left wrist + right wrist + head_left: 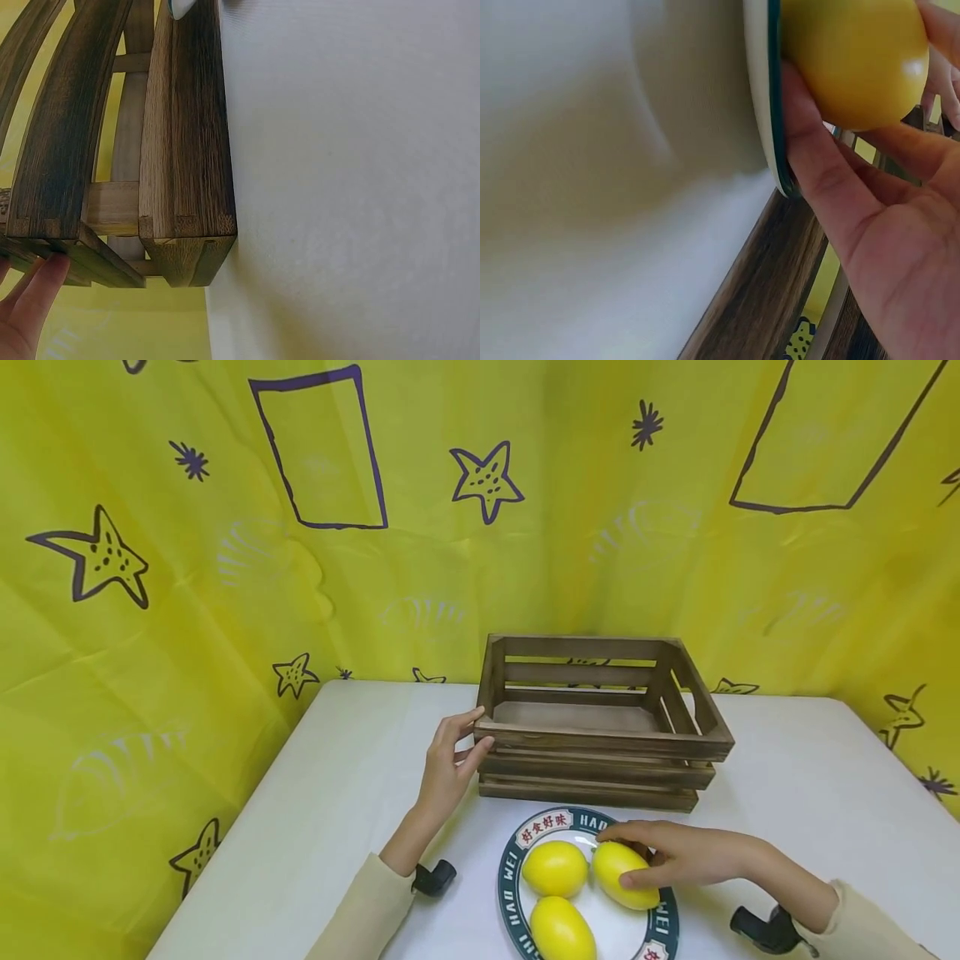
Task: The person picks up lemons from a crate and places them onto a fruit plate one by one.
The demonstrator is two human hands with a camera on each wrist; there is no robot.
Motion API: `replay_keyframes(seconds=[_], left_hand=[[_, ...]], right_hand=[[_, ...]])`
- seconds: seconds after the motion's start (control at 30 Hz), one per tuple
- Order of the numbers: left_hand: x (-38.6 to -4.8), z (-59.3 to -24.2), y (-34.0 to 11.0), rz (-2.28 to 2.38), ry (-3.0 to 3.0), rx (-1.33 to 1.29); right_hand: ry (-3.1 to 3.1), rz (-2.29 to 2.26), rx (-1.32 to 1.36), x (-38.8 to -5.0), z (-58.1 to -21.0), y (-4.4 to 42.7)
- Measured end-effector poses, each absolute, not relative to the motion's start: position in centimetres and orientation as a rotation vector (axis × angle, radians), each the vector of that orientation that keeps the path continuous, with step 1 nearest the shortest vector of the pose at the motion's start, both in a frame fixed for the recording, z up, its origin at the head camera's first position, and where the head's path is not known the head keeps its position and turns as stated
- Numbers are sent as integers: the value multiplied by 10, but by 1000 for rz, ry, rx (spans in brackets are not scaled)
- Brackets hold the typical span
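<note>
Three yellow lemons lie on a round plate (510,893) with a dark green lettered rim. My right hand (693,853) has its fingers and thumb curled round the right-hand lemon (618,872), which is still over the plate. In the right wrist view that lemon (862,64) sits between thumb and fingers, beside the plate's edge (776,112). The other two, an upper lemon (555,868) and a lower lemon (562,929), lie to its left. My left hand (446,768) grips the near left corner of a brown slatted wooden crate (592,768), thumb in front.
The crate stands behind the plate on a white table (352,777), its inside bare. A yellow curtain (420,568) with drawn stars hangs behind and at the sides. Black wrist cameras, one on the left wrist (435,878) and one on the right wrist (765,929), jut out over the table.
</note>
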State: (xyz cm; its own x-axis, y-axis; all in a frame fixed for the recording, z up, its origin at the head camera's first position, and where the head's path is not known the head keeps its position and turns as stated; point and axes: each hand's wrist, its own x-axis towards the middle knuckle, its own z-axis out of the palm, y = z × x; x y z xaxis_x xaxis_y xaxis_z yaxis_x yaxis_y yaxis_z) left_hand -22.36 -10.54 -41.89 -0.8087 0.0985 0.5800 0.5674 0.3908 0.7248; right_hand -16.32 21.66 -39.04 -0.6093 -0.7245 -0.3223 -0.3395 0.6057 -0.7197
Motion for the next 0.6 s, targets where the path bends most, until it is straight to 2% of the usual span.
replay_keyframes(seconds=[0.43, 0.6], left_hand=[[-223, -429, -106, -1424, -2199, -576], [-229, -426, -109, -1414, -2195, -603]], right_hand=[[2150, -989, -805, -150, -402, 221], [2164, -1080, -896, -150, -399, 232]])
